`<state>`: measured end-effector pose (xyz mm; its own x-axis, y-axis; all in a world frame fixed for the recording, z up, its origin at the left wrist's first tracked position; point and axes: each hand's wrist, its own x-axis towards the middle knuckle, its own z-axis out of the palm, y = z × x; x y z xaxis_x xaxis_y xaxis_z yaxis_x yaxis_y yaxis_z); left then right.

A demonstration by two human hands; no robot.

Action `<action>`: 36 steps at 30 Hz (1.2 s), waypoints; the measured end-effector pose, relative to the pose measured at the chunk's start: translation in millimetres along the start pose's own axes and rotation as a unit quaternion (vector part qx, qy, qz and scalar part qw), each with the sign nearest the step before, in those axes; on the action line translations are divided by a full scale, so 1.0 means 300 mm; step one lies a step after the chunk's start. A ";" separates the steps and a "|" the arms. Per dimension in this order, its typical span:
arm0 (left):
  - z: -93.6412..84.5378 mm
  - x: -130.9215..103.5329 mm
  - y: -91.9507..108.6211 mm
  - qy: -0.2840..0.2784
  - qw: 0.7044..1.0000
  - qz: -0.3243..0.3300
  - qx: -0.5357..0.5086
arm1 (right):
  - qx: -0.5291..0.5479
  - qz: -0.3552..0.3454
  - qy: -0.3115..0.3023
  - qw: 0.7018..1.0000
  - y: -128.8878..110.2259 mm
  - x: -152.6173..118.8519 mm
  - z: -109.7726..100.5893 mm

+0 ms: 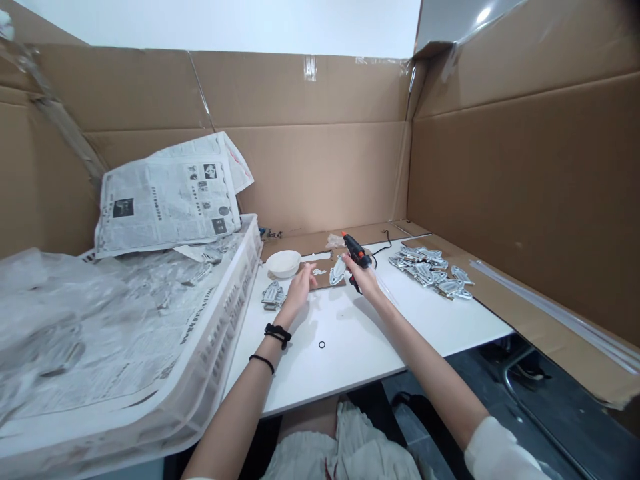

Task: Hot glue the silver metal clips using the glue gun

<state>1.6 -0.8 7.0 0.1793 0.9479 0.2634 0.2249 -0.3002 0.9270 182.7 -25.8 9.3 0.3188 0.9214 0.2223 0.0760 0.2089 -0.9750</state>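
My right hand [364, 277] is wrapped round a black hot glue gun [357, 250] with an orange tip, which points up and to the left. Close to its fingertips is a grey-and-white oval piece [337, 271], over a brown cardboard sheet [327, 280]; whether the fingers touch it I cannot tell. My left hand [299, 288] is at the cardboard's left edge, fingers apart, with no object visible in it. Small white bits [319, 271] lie on the cardboard just beyond its fingers. Beside this hand are a white bowl [284, 264] and a small stack of grey pieces [273, 296].
A heap of similar grey pieces [433, 270] covers the right of the white table [350, 360]. Nearer me lies a small black ring [322, 345]. A large white plastic basket [220, 353] with newspaper [170, 193] and plastic bags stands left. Cardboard walls [320, 160] enclose the table.
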 end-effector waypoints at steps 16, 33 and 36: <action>0.065 -0.043 0.015 0.014 0.986 -0.026 -0.167 | -0.038 -0.002 -0.090 0.995 -0.021 -0.033 0.022; 0.052 -0.042 0.014 0.069 0.975 -0.044 -0.205 | -0.052 -0.021 -0.165 0.985 0.007 -0.042 0.023; 0.055 -0.042 0.010 0.061 0.977 -0.033 -0.203 | -0.043 -0.026 -0.168 0.985 0.008 -0.041 0.023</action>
<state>15.9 -15.4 2.1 0.0554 0.9768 0.2070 -0.1715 -0.1949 0.9657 172.5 -34.5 4.3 -0.0168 0.9696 0.2441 0.1692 0.2433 -0.9551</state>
